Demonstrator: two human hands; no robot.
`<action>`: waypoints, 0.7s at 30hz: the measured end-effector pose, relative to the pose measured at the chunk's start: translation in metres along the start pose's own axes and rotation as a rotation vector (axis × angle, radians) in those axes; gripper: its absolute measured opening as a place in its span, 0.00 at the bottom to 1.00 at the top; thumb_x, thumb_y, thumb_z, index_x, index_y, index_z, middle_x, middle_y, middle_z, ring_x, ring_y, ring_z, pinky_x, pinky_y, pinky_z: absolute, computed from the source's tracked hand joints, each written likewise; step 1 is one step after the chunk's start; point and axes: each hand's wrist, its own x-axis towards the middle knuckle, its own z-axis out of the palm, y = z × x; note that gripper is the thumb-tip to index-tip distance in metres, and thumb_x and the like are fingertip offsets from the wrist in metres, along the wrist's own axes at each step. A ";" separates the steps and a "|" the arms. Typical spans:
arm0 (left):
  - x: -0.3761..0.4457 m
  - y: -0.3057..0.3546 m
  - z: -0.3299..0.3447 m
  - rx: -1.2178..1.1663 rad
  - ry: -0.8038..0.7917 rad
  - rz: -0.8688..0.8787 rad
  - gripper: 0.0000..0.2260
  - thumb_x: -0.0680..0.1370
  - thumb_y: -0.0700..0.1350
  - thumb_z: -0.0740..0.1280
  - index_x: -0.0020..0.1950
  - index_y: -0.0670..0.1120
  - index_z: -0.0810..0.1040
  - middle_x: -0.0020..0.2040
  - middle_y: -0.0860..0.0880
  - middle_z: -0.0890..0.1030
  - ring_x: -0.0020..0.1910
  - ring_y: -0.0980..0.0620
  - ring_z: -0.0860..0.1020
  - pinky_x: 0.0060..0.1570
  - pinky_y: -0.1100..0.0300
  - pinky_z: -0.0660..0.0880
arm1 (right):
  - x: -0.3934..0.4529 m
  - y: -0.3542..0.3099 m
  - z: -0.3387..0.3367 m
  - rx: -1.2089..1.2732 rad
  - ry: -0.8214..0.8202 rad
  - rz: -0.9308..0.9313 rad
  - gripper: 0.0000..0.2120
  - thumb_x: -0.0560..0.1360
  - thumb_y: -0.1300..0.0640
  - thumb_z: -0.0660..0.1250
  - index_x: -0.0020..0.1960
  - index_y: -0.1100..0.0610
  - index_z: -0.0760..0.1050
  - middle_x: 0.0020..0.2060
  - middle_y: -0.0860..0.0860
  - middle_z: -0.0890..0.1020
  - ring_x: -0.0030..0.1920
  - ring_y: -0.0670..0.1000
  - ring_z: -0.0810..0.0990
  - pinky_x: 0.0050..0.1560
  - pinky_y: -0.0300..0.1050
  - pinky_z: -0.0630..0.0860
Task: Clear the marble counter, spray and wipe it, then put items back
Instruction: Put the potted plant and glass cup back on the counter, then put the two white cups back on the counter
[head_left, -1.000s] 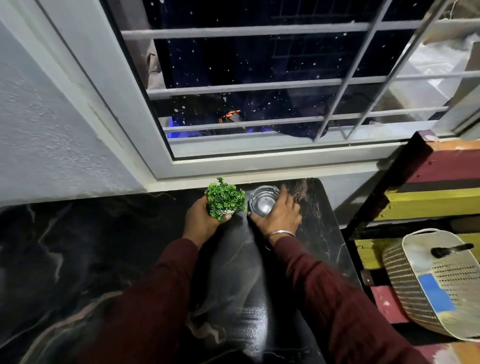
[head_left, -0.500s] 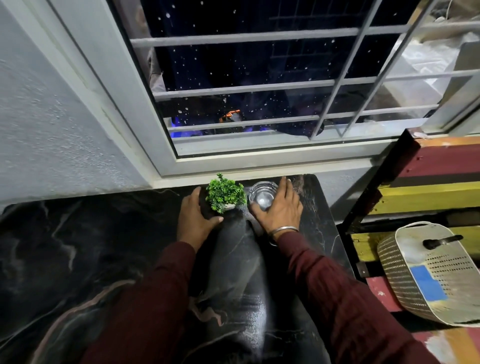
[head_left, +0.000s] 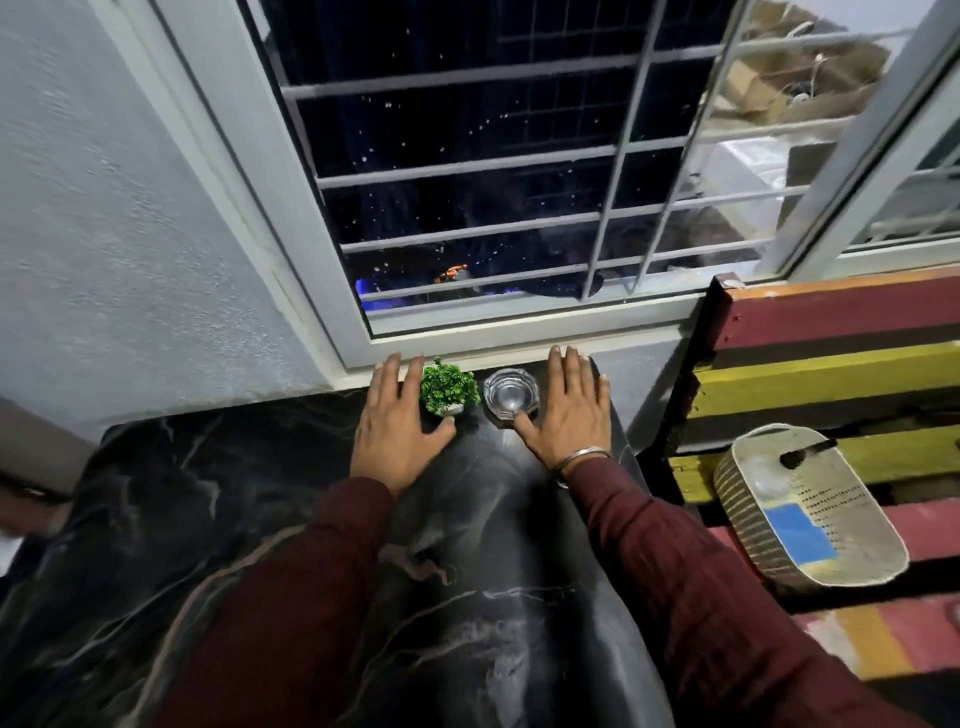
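Plant and glass dish flanked by two flat hands at the back of the counter

Plant (head_left: 449, 387) and glass dish (head_left: 511, 399) stand side by side at the far edge of the dark marble counter (head_left: 218, 499), just below the window frame (head_left: 519, 332), plant to the left and dish to the right, near each other but apart. Each hand lies outboard of its own item. The left hand (head_left: 395, 423) rests flat with fingers straight toward the window, its grip released; the thumb reaches in to the white pot at the plant's base, touching or almost touching it. The right hand (head_left: 566, 410) also lies flat with fingers straight, holding nothing, its thumb tip at the dish's near rim.

So the plant sits just inward, to the right, of the left hand, and the dish just inward, to the left, of the right hand. Neither item has a marked long axis; both are round and upright. Both stand upright on the bare marble, so the putting-back step looks done for these two, and the likely next move is simply drawing both hands straight back. The risk is a thumb dragging a light pot or sliding the dish. A perforated basket (head_left: 810, 499) sits off the counter on the striped bench (head_left: 831, 374) to the right.
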 end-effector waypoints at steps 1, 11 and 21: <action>-0.006 0.005 -0.005 0.005 -0.004 0.012 0.40 0.75 0.57 0.71 0.82 0.50 0.55 0.83 0.45 0.52 0.82 0.45 0.50 0.78 0.45 0.58 | -0.008 0.002 -0.008 0.002 0.016 0.011 0.47 0.70 0.34 0.59 0.77 0.57 0.43 0.77 0.58 0.51 0.76 0.58 0.49 0.74 0.60 0.48; -0.079 0.094 -0.027 -0.062 -0.049 0.261 0.39 0.77 0.53 0.71 0.83 0.48 0.55 0.83 0.44 0.52 0.82 0.43 0.49 0.78 0.47 0.55 | -0.116 0.048 -0.089 -0.076 0.155 0.173 0.47 0.70 0.34 0.58 0.78 0.57 0.41 0.77 0.58 0.48 0.77 0.58 0.46 0.74 0.60 0.46; -0.124 0.219 0.000 -0.017 -0.107 0.576 0.34 0.77 0.51 0.70 0.80 0.45 0.61 0.82 0.41 0.54 0.81 0.41 0.51 0.78 0.45 0.55 | -0.219 0.166 -0.137 -0.059 0.248 0.399 0.42 0.71 0.42 0.64 0.77 0.58 0.52 0.77 0.58 0.52 0.75 0.58 0.55 0.73 0.58 0.54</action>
